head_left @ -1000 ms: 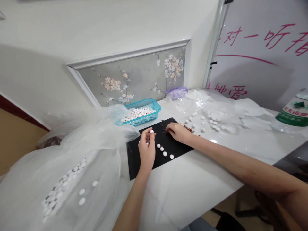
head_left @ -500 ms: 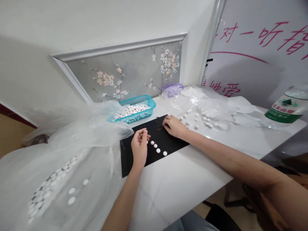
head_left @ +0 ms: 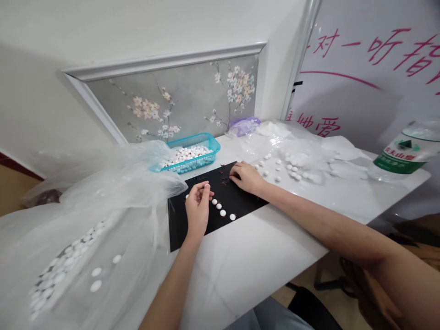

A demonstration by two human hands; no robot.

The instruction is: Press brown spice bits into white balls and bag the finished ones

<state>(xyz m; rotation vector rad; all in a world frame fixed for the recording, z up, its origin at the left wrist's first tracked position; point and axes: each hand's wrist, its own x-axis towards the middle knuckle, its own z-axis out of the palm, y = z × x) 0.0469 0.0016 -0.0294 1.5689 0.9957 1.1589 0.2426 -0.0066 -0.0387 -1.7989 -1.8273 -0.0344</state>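
Between the thumb and fingers of my left hand (head_left: 198, 201) is a white round piece (head_left: 207, 186), held above the left part of a black mat (head_left: 178, 224). My right hand (head_left: 246, 178) rests at the mat's right side with its fingertips pressed together beside small brown bits (head_left: 225, 181); whatever they pinch is too small to make out. A short slanting row of white pieces (head_left: 219, 206) lies on the mat between my hands. Behind the mat stands a blue basket (head_left: 216, 151) filled with white pieces.
Clear plastic bags holding white pieces (head_left: 68, 261) cover the left side. More loose white pieces (head_left: 292, 168) and crumpled plastic (head_left: 309, 153) lie at the right of the white table (head_left: 240, 256). A large bottle (head_left: 402, 151) stands at the far right.
The whole view has shifted slightly, so everything sits a little further left. Both hands keep nearly the same pose; a white piece now shows just left of my left hand.
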